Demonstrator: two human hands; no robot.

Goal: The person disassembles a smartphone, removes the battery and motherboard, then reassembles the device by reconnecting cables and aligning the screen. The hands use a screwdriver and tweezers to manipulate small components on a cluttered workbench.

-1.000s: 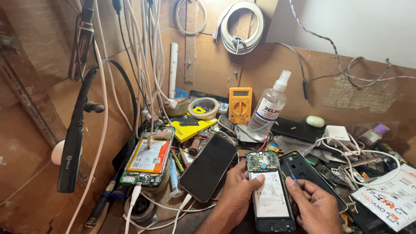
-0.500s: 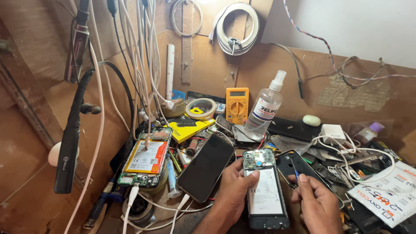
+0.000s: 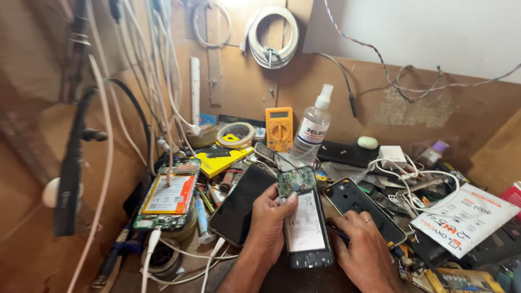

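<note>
At worktop centre, an opened black smartphone with bare green circuit board and white battery point(image 3: 305, 222) is laid lengthwise away from the body. It is gripped along its left edge by left hand point(image 3: 269, 217); right hand point(image 3: 361, 239) rests curled just right, grasping nothing visible, beside a glossy black plastic back cover point(image 3: 363, 209).

A single head-worn camera looks down and forward, fairly close, over the cluttered workbench point(image 3: 135, 271) toward its back wall.

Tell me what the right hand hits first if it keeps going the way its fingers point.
Probably the black back cover: the right hand's fingers already reach its near edge, pointing up-left. Depth is unclear.
</note>
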